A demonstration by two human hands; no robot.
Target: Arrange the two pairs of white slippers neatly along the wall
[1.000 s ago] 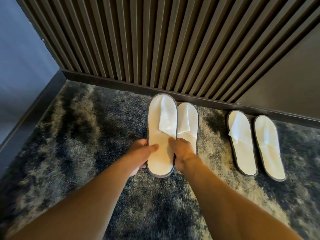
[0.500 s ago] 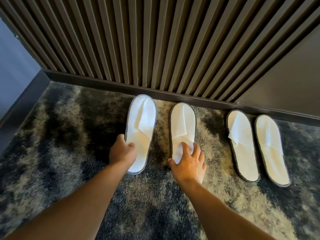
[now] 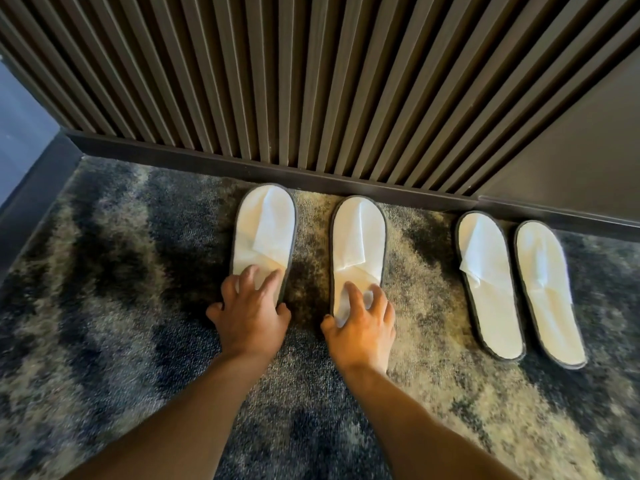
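Note:
Several white slippers with dark trim lie flat on the carpet, toes toward the wall. My left hand [image 3: 250, 310] rests with spread fingers on the heel of the leftmost slipper [image 3: 265, 226]. My right hand [image 3: 362, 320] presses its fingertips on the heel of the second slipper [image 3: 358, 237]. A hand-wide gap of carpet separates these two. To the right, the other pair stands untouched: the third slipper [image 3: 489, 285] and the fourth slipper [image 3: 547, 292] lie close side by side, angled slightly.
A dark slatted wall [image 3: 311, 81] with a dark baseboard [image 3: 311, 176] runs behind the slippers. A smooth dark panel [image 3: 571, 150] stands at the right. A grey side wall [image 3: 20, 133] closes the left. Mottled grey carpet [image 3: 104, 306] covers the floor.
The two left slippers, stacked together a second ago, now lie apart side by side. My left hand has opened flat on the left one's heel; my right hand stays on the second.

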